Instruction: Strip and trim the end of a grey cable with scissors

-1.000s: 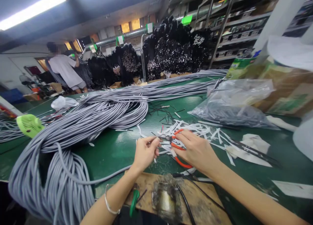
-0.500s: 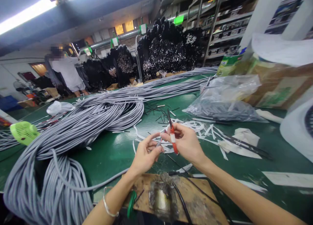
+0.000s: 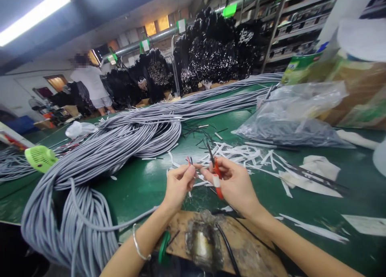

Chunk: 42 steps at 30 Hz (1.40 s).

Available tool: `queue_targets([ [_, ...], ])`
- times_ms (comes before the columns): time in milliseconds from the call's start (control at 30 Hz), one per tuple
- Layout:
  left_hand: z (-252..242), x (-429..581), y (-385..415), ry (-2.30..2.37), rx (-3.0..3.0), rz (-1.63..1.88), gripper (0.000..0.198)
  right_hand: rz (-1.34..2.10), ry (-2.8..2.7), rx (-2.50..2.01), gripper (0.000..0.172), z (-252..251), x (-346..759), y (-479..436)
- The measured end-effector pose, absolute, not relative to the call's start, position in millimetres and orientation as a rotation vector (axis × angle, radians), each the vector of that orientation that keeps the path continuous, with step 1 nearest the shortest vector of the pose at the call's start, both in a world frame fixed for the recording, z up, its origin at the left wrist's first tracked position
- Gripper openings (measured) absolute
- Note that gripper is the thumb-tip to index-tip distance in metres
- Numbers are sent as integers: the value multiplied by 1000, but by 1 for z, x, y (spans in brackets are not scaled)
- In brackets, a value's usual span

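My left hand [image 3: 177,186] is closed in a pinch round the end of a grey cable [image 3: 132,225]. Red and black wire ends [image 3: 189,161] stick out above its thumb and forefinger. In my right hand [image 3: 239,185] is a pair of scissors [image 3: 216,181] with orange-red handles, white tape on one, and dark blades pointing up and away. The right fingertips come close to the left ones, just beside the wires. Whether they touch cannot be made out. White strips [image 3: 238,153] lie on the green table behind both hands.
A large bundle of grey cables [image 3: 120,148] fills the left side of the table. A wooden board with a metal block [image 3: 202,245] sits in front of me. To the right are a clear plastic bag [image 3: 295,116], a carton [image 3: 352,94] and long dark tweezers [image 3: 319,178]. A person [image 3: 92,84] stands far back left.
The red and black wire ends now show upright above my left fingers. My right hand and the scissors have shifted slightly right. The whole view has swung a little.
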<state>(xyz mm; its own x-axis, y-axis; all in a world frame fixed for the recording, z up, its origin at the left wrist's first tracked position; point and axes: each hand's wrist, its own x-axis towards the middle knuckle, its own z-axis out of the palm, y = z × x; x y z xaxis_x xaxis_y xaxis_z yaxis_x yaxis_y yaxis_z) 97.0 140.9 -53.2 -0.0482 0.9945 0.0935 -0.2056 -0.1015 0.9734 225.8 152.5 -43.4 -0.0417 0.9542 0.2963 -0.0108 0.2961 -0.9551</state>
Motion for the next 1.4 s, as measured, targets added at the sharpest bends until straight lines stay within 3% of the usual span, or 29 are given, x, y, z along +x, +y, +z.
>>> queue_targets([
  [300,-46,99,140,1025,868,1428,34,1013,-1333,-949,37,-46,225,152],
  [567,-47,95,141,1053,1209,1315,30,1029,-1335,-964,32,-46,235,159],
  [933,-52,88,138,1193,1601,1591,5,343,-1874,-1088,41,-49,242,156],
  [1233,-51,84,135,1381,2028,1737,23,334,-1939,-1107,45,-51,243,156],
  [1400,-50,87,134,1327,2003,1653,16,331,-1973,-1086,47,-51,242,154],
])
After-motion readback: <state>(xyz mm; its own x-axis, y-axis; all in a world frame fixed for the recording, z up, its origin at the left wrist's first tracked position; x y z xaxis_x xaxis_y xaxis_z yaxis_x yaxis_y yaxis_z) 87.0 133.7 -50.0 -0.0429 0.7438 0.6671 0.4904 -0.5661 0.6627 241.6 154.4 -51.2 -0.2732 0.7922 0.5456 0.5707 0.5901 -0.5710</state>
